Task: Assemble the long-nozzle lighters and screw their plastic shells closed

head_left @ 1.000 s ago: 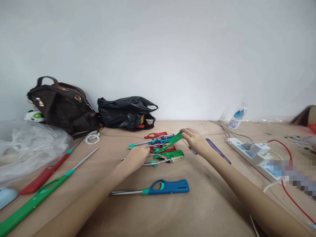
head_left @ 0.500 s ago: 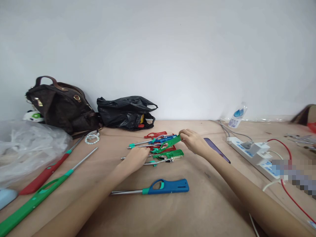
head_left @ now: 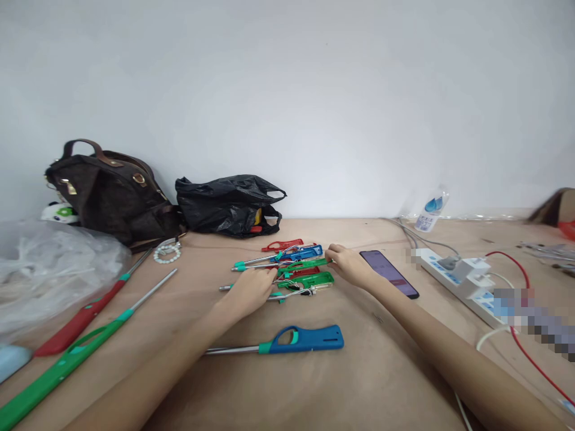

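Opened gas lighters lie in a group mid-table, their coloured casings, metal tubes and wires exposed. My right hand [head_left: 348, 264] pinches the right end of a green lighter casing [head_left: 309, 263], which lies low among them. My left hand [head_left: 255, 286] is closed at the front of the same group, by the metal tubes; its fingertips hide whatever they hold. Behind are an opened blue lighter [head_left: 303, 254] and a red casing [head_left: 283, 245]. Another green casing [head_left: 320, 279] lies just in front. Nearer me rests a whole blue lighter [head_left: 314, 339].
To the left lie a red lighter [head_left: 81, 323], a green lighter [head_left: 67, 366], a clear plastic bag [head_left: 54, 269] and a bead bracelet [head_left: 166, 252]. A dark handbag [head_left: 112, 197] and black plastic bag [head_left: 224, 206] stand behind. Rightward are a phone [head_left: 390, 274] and power strip [head_left: 458, 287].
My right hand has lowered the raised end of the green casing, so it now lies flatter. The phone's screen shows more and is lit. My left hand has barely moved.
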### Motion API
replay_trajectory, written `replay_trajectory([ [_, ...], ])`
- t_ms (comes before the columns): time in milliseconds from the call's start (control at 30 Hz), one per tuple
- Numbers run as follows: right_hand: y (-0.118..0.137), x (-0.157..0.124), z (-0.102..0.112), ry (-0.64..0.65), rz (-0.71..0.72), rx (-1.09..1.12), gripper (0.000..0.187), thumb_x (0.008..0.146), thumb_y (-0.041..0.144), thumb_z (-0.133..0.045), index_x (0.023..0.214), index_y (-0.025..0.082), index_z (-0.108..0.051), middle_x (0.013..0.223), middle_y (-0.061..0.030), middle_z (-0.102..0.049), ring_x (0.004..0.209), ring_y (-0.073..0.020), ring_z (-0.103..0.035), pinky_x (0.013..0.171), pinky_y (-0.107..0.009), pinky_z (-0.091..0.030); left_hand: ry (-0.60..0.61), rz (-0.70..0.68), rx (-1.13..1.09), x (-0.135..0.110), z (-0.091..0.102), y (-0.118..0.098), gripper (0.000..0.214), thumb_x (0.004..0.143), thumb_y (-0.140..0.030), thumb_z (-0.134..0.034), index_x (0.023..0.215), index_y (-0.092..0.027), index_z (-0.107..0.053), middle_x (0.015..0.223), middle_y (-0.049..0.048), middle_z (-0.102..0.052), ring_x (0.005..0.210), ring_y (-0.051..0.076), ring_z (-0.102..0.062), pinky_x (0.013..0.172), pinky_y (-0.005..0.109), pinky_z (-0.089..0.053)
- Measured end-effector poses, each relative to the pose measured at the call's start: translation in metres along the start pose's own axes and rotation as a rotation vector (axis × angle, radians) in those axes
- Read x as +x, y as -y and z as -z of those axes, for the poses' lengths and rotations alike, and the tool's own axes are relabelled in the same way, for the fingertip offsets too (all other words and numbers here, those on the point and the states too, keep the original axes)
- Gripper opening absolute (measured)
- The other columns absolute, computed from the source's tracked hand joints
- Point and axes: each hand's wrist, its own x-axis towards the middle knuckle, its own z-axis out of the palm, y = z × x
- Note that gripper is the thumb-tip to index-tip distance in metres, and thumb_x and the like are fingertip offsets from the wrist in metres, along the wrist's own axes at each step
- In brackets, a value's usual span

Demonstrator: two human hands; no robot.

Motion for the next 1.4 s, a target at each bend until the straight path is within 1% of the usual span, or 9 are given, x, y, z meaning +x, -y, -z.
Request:
replay_trajectory([
  [167,0.003,-0.001,0.002,0.041,0.031,0.068,0.014,0.081,0.008,-0.057,0.091,0.018,-0.059,0.098,-0.0075,-0.058,0.091,-0.0196,-0.056,0.072,-0.027,-0.04,0.02,0.0,0.018,0.0,0.002,-0.001,0.013,0.093,-0.018,-0.046,0.094,-0.014,-0.058,0.086,0.0103,-0.068,0.083,0.028,-0.066,0.069,0.034,-0.044],
  [267,0.007,0.0,0.005,0.099,0.103,0.198,0.011,0.081,0.01,-0.056,0.086,0.017,-0.062,0.094,-0.0065,-0.06,0.084,-0.0178,-0.056,0.07,-0.026,-0.04,0.02,0.006,0.009,0.0,0.002,-0.001,0.011,0.093,-0.017,-0.047,0.093,-0.015,-0.058,0.086,0.0092,-0.068,0.083,0.027,-0.066,0.07,0.032,-0.043],
  [433,0.012,-0.001,0.006,0.182,0.197,0.251,0.021,0.078,0.003,-0.052,0.078,0.017,-0.067,0.085,-0.0055,-0.062,0.078,-0.0169,-0.055,0.071,-0.027,-0.04,0.005,-0.022,-0.067,-0.001,0.008,-0.003,0.016,0.095,-0.023,-0.045,0.088,-0.016,-0.058,0.086,0.0084,-0.067,0.082,0.026,-0.064,0.068,0.032,-0.042],
  [567,0.01,-0.003,0.008,0.217,0.215,0.266,0.021,0.072,0.0,-0.057,0.078,0.017,-0.067,0.085,-0.0043,-0.061,0.077,-0.0164,-0.054,0.069,-0.026,-0.04,0.02,-0.125,-0.169,-0.004,0.014,-0.006,0.021,0.088,-0.038,-0.058,0.083,-0.017,-0.057,0.09,0.0072,-0.066,0.083,0.026,-0.062,0.067,0.031,-0.042],
  [667,0.007,-0.004,0.011,0.293,0.208,0.272,0.021,0.068,0.001,-0.06,0.079,0.018,-0.066,0.087,-0.0035,-0.061,0.074,-0.0154,-0.054,0.062,-0.025,-0.038,0.044,-0.162,-0.201,-0.007,0.017,-0.007,0.015,0.082,-0.031,-0.063,0.083,-0.017,-0.058,0.095,0.008,-0.064,0.087,0.027,-0.06,0.07,0.031,-0.042],
  [900,0.015,-0.01,0.023,0.473,0.218,0.294,0.02,0.065,0.002,-0.063,0.076,0.018,-0.066,0.084,-0.0013,-0.062,0.066,-0.0126,-0.052,0.055,-0.022,-0.034,0.161,-0.17,-0.454,-0.01,0.028,0.001,0.012,0.085,-0.03,-0.056,0.091,-0.019,-0.059,0.093,0.004,-0.064,0.083,0.022,-0.059,0.068,0.028,-0.042],
  [1167,0.03,-0.013,0.03,0.51,0.298,0.322,0.025,0.066,-0.003,-0.056,0.072,0.018,-0.068,0.073,-0.0012,-0.061,0.062,-0.0121,-0.05,0.054,-0.022,-0.034,0.152,-0.163,-0.592,-0.016,0.06,-0.004,0.025,0.093,-0.036,-0.039,0.095,-0.019,-0.057,0.095,0.0039,-0.062,0.084,0.02,-0.057,0.072,0.029,-0.041],
  [1300,0.034,-0.014,0.032,0.488,0.311,0.315,0.023,0.065,-0.001,-0.058,0.071,0.018,-0.068,0.074,-0.0011,-0.061,0.064,-0.0131,-0.051,0.055,-0.023,-0.034,0.156,-0.138,-0.643,-0.014,0.057,-0.004,0.029,0.097,-0.038,-0.031,0.087,-0.019,-0.051,0.085,0.0028,-0.06,0.075,0.019,-0.054,0.067,0.029,-0.04],
  [1400,0.036,-0.015,0.034,0.501,0.291,0.337,0.021,0.064,0.0,-0.062,0.07,0.019,-0.068,0.073,-0.0003,-0.061,0.064,-0.0128,-0.051,0.054,-0.023,-0.033,0.185,-0.158,-0.762,-0.011,0.047,-0.002,0.03,0.098,-0.04,-0.027,0.088,-0.02,-0.047,0.088,0.0019,-0.061,0.079,0.019,-0.055,0.071,0.029,-0.041],
])
